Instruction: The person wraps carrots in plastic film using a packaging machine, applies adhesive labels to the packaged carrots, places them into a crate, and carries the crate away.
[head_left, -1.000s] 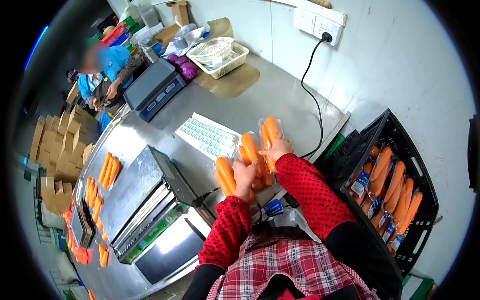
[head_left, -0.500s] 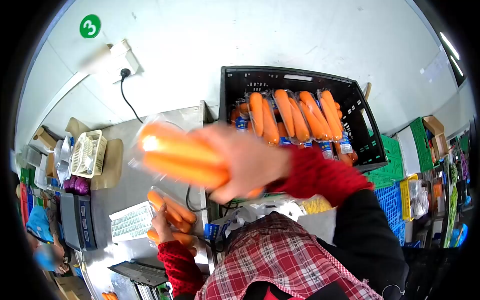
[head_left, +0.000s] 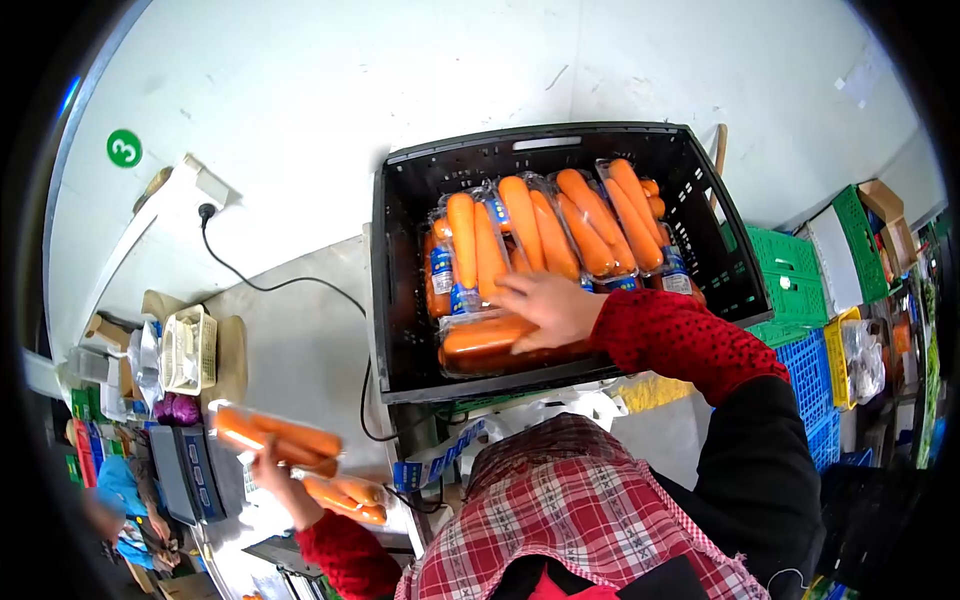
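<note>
Low in the black crate [head_left: 400,378], a wrapped pack of carrots [head_left: 480,340] lies crosswise along the near wall. My right hand [head_left: 550,310] rests on it, fingers spread. Behind it, several upright-lying carrot packs [head_left: 535,225] form a row, on top of other packs with blue labels. At the left, my left hand [head_left: 283,488] grips the near edge of another pack of carrots [head_left: 278,436], raised over the metal table. One more carrot pack [head_left: 345,497] sits beside that hand on the table.
A black cable [head_left: 290,287] runs from the wall socket past the crate's left side. Further left are a cream basket [head_left: 188,348] and a dark scale [head_left: 185,472]. Green crates [head_left: 785,280] and blue crates [head_left: 808,385] stand at right. A blue printed strip [head_left: 437,463] hangs near the apron.
My right hand has carried a carrot pack from over the table into the crate's near side. My left hand has shifted left and lifted a pack. The view has turned toward the crate.
</note>
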